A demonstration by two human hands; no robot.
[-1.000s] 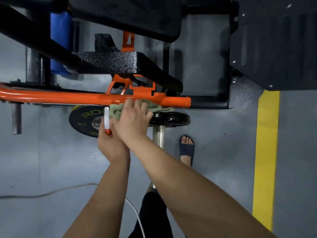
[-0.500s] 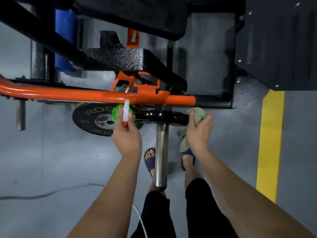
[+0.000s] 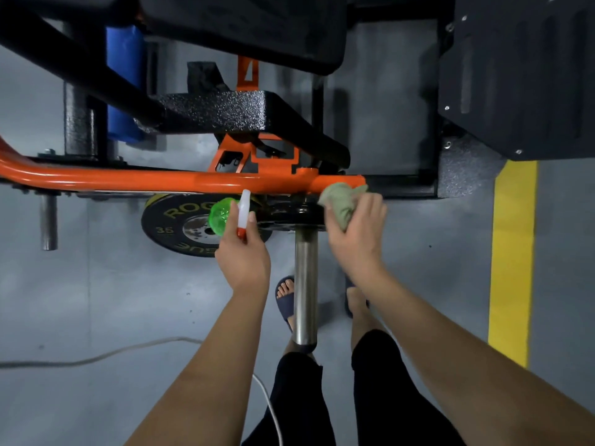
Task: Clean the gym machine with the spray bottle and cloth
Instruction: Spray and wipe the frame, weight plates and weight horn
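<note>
Moved: right hand [image 3: 354, 239], a second ago crossing over the left near mid-bar, is now working at the right end of the orange bar [image 3: 128, 180]; the cloth [image 3: 341, 201] has travelled with it.

- Right hand: fingers are curling round the bunched pale-green cloth and pressing it against the bar's end, just above the black hub.
- Left hand [image 3: 244, 259]: fingers are wrapping round the spray bottle [image 3: 222, 217], which is hanging just below the bar with its white head pointing up toward it and its green body lying in front of the weight plate [image 3: 174, 226].
- Gym machine [image 3: 219, 111]: black frame is running behind the bar.
- Steel peg [image 3: 306, 284]: is projecting toward the camera between the two forearms.
- Floor [image 3: 96, 284]: grey, is carrying a white cable [image 3: 96, 355] at left and a yellow stripe [image 3: 512, 252] at right.
</note>
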